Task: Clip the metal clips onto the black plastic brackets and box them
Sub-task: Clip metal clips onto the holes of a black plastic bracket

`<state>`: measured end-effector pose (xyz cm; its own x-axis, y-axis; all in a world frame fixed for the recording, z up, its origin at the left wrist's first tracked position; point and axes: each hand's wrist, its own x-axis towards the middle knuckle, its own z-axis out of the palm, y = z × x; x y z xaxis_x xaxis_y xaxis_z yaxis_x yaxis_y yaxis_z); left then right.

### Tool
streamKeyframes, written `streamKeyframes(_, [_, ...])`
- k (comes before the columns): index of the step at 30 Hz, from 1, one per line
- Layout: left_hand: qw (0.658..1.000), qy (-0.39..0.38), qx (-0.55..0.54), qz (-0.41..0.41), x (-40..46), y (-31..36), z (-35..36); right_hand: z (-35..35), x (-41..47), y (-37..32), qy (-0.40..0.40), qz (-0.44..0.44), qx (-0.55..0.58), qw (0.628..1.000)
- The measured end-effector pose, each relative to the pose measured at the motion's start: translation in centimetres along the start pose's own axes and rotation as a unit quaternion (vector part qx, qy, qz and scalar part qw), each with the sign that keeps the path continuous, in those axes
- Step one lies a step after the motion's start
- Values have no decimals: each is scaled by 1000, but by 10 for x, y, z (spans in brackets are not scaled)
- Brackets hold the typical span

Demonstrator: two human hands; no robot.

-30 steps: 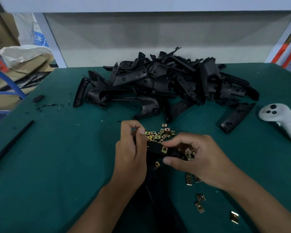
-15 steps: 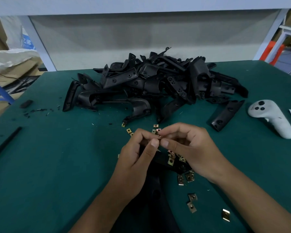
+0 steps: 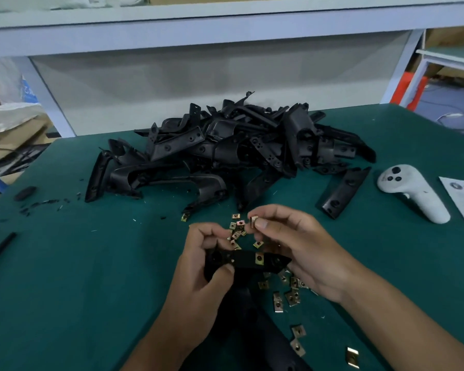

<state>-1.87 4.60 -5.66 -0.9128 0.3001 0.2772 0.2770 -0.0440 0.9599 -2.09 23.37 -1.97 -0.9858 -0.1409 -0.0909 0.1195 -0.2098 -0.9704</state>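
Since half a second ago, the right hand (image 3: 300, 245) has been lifted clear of the left hand (image 3: 201, 279), and a single metal clip (image 3: 254, 219) is now pinched between its thumb and forefinger above the loose clips (image 3: 237, 231). The black plastic bracket (image 3: 248, 261), already fitted with one clip (image 3: 259, 259), is gripped at its left end by the left hand, just above the green table (image 3: 65, 263). More clips (image 3: 292, 293) are scattered beneath the right wrist. The bracket pile (image 3: 233, 151) lies behind, and a white controller (image 3: 413, 192) is seen to the right.
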Motion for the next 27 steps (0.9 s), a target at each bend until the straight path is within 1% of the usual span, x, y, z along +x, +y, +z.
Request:
streamKeyframes(5, [999,19,27,8,1,1,0,-3,-1,-4,-15,28,70,997])
streamKeyframes(8, [999,20,32,-4,3,2,1,-5,0,-5,-24,38,86,995])
streamKeyframes(12, [999,31,8,-43,7,6,0,-8,1,-4,-6,12,112,994])
streamKeyframes(15, [998,25,-1,-52,10,8,-1,-8,1,-5,4,1,52,999])
streamKeyframes(17, [998,19,-19,-52,11,10,-2,-7,1,-5,8,4,-1,1000])
streamKeyframes(19, [998,19,-21,-50,11,11,-2,-7,0,-5,9,12,-32,999])
streamKeyframes(24, [997,5,-41,-59,11,12,0,-9,0,-6,11,32,-40,999])
streamKeyframes(27, [997,3,-37,-62,11,12,-1,-10,0,-7,-1,36,-44,998])
